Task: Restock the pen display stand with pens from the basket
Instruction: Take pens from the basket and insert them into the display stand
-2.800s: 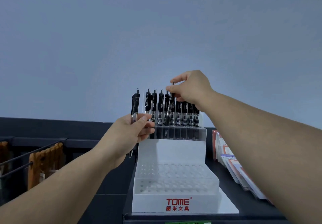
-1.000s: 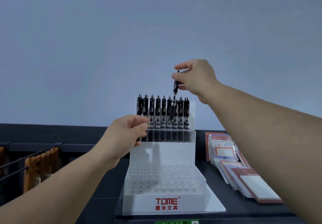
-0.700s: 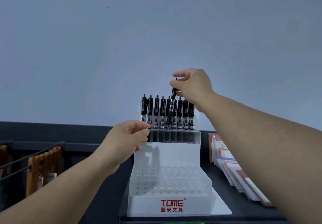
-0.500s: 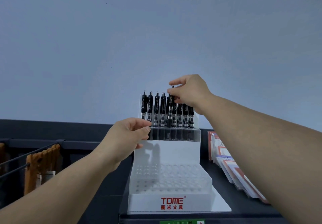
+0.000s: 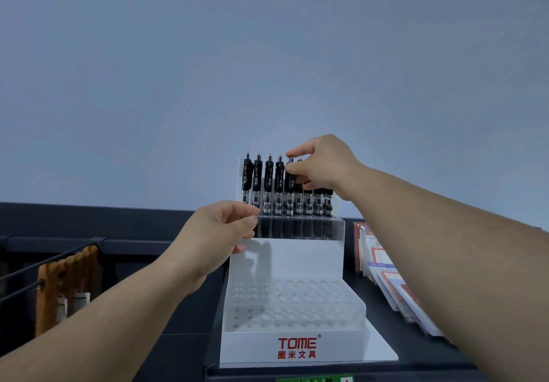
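Note:
A white stepped pen display stand [image 5: 309, 349] with red TOME lettering sits on a dark shelf. Its top tier holds a row of several black pens [image 5: 269, 182] standing upright. My right hand [image 5: 322, 163] pinches the top of one black pen [image 5: 289, 185] in the middle of that row, which sits down among its neighbours. My left hand [image 5: 218, 234] rests at the left end of the top tier, its fingertips touching the clear acrylic edge; no pen shows in it. The lower tiers show rows of bare holes. The basket is not in view.
Stacked notebooks or cards [image 5: 392, 283] lean on the shelf right of the stand. At the left, brown wooden items [image 5: 66, 283] hang behind a black wire rail. A plain blue-grey wall fills the background. A dark shelf edge runs below the stand.
My right hand has lowered its pen from above the row down into a hole in the top tier. My left hand, which held a pen earlier, stays at the stand's left end.

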